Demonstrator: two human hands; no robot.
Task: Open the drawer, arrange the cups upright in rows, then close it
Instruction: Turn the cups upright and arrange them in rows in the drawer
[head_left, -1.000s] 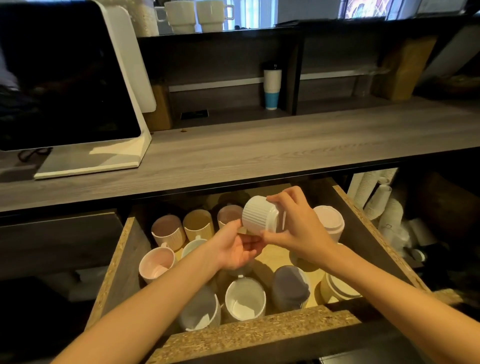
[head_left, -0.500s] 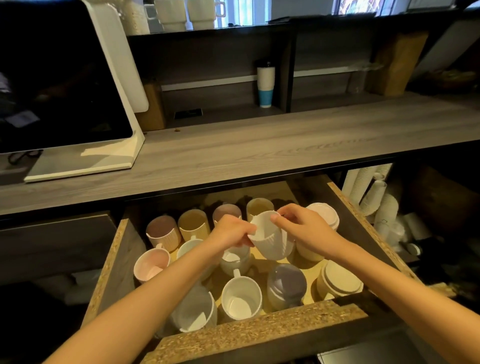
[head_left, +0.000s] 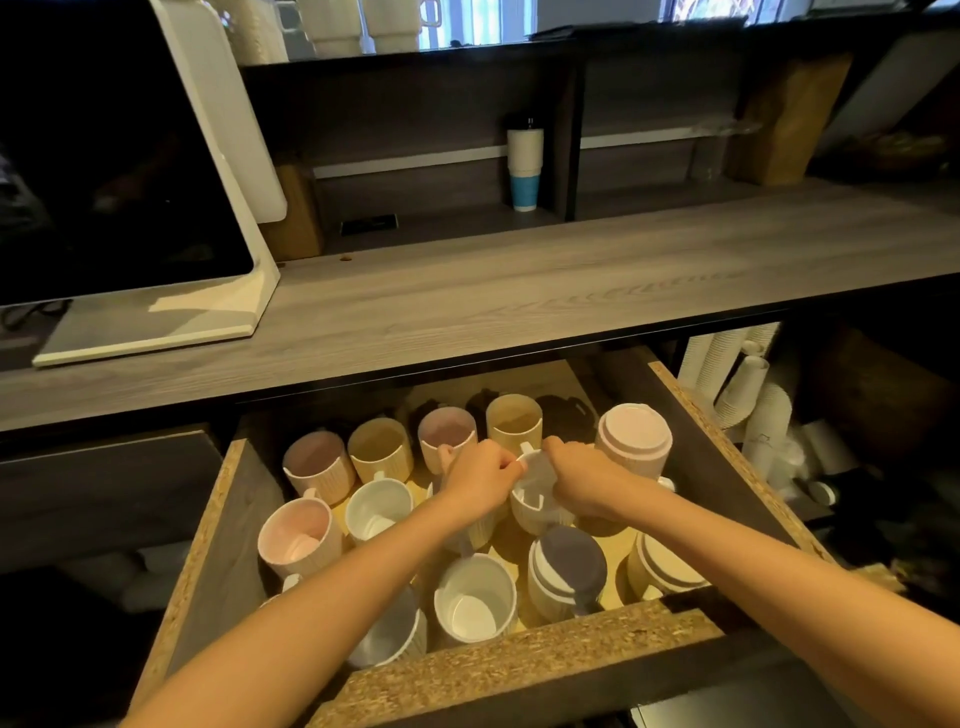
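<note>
White ribbed cup (head_left: 537, 499), upright, mid-drawer; left hand (head_left: 480, 475) and right hand (head_left: 584, 480) both closed on its rim. Chipboard drawer (head_left: 498, 670) open, holding upright and inverted cups in rough rows. No legible writing; marks on paper cup stacks (head_left: 748, 395) too small to read.
</note>
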